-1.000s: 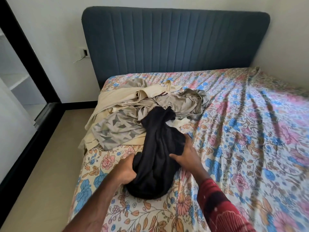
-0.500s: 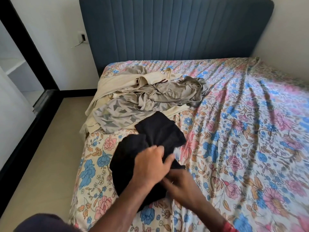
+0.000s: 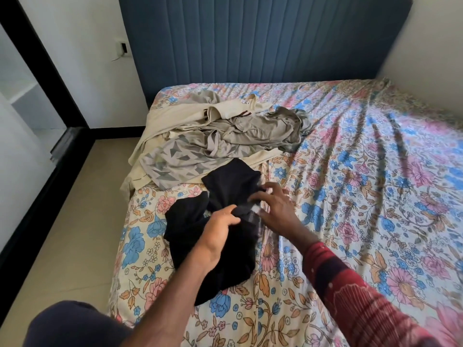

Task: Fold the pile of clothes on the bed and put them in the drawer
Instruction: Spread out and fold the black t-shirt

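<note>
Left hand (image 3: 220, 222) grips black garment (image 3: 198, 229); its white label (image 3: 256, 209) unreadable.

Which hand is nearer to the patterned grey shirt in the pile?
The left hand, though only slightly. It grips the black garment just below the patterned grey shirt. The right hand works at the same garment's edge, further to the right of the shirt.

Both hands meet mid-frame: left hand (image 3: 220, 225) curled in a grip, right hand (image 3: 274, 206) with fingers spread.
</note>
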`<state>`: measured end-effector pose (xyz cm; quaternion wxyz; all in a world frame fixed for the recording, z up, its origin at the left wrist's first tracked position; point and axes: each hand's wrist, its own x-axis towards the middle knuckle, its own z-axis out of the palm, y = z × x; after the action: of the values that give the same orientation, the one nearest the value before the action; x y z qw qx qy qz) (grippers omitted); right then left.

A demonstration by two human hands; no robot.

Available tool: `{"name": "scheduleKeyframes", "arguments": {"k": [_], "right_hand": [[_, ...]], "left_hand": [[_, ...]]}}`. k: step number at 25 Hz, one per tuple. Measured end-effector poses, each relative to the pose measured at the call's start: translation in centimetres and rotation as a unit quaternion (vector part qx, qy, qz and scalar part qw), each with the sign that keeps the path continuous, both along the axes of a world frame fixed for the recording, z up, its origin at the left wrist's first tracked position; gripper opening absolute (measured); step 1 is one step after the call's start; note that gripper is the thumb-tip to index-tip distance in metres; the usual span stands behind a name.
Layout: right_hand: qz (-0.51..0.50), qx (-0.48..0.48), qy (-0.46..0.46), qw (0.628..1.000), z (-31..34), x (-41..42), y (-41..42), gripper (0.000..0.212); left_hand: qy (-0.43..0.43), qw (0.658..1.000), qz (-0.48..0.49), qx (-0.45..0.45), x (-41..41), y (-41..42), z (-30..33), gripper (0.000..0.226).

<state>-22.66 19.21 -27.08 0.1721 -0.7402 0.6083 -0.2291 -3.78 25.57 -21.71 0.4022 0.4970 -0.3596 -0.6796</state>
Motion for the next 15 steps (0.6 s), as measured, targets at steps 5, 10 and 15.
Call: {"name": "scheduleKeyframes", "arguments": {"k": [5, 10, 15], "right_hand": [[0.071, -0.058, -0.25, 0.964, 7.0, 0.7, -4.3, 0.015], [0.142, -0.068, -0.325, 0.932, 17.0, 3.0, -6.5, 0.023], [0.156, -0.013, -0.376, 0.913, 25.0, 2.8, -8.0, 0.015]], "left_hand": [[-0.177, 0.981, 0.021, -0.079, 4.8, -2.0, 6.6, 0.014], [-0.295, 0.949, 0.076, -0.084, 9.9, -6.4, 13.3, 0.044], [-0.347, 0.927, 0.09, -0.113, 14.8, -8.4, 18.7, 0.013]]}}
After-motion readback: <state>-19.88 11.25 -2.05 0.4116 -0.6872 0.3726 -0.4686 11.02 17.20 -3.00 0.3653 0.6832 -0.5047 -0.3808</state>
